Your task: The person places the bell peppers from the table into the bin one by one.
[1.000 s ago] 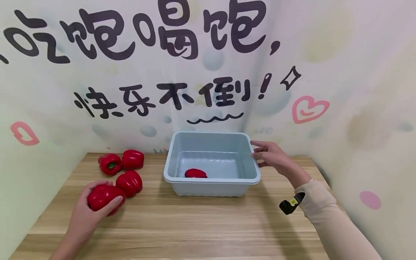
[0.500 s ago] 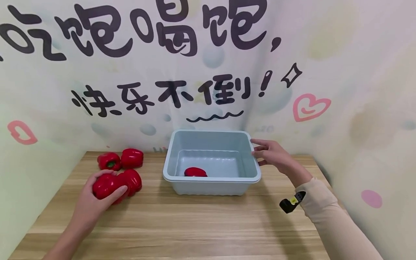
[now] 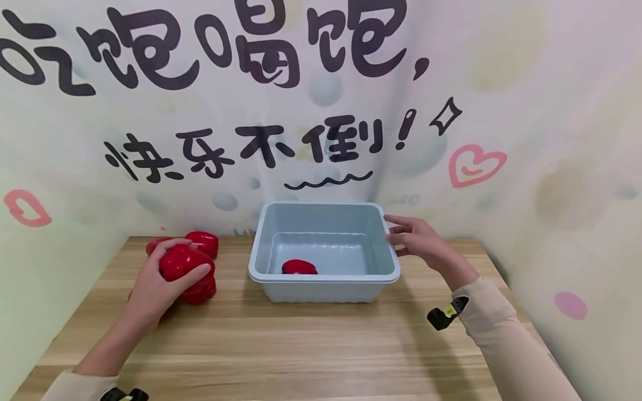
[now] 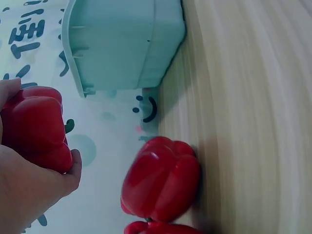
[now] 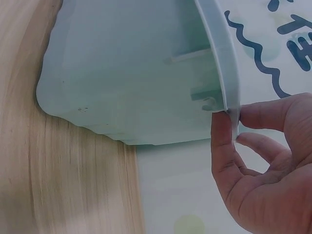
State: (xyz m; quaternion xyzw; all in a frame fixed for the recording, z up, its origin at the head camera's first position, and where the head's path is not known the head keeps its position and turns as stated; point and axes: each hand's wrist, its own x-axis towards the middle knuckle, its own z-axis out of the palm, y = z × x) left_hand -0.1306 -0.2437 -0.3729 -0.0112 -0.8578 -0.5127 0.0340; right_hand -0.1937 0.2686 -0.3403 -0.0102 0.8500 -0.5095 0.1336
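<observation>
My left hand (image 3: 152, 287) grips a red bell pepper (image 3: 184, 262), thumb on one side and fingers on the other. In the left wrist view this pepper (image 4: 34, 127) is raised off the table, its green stem showing. Below and behind it are other red bell peppers (image 3: 203, 243), partly hidden by the hand and the held one. A pale blue plastic bin (image 3: 321, 291) stands at the middle back, with one red pepper (image 3: 299, 267) inside. At the bin's right side my right hand (image 3: 421, 242) pinches the rim, as the right wrist view shows with the fingers (image 5: 223, 141).
The wooden table (image 3: 311, 351) meets a printed cloth wall (image 3: 225, 111) just behind the bin and the peppers. Side walls rise at the left and right. Bare wood lies between the peppers and the bin and across the front.
Gripping the pepper, my left hand has lifted it up and slightly right, over the neighbouring pepper. My right hand stays on the bin's rim.
</observation>
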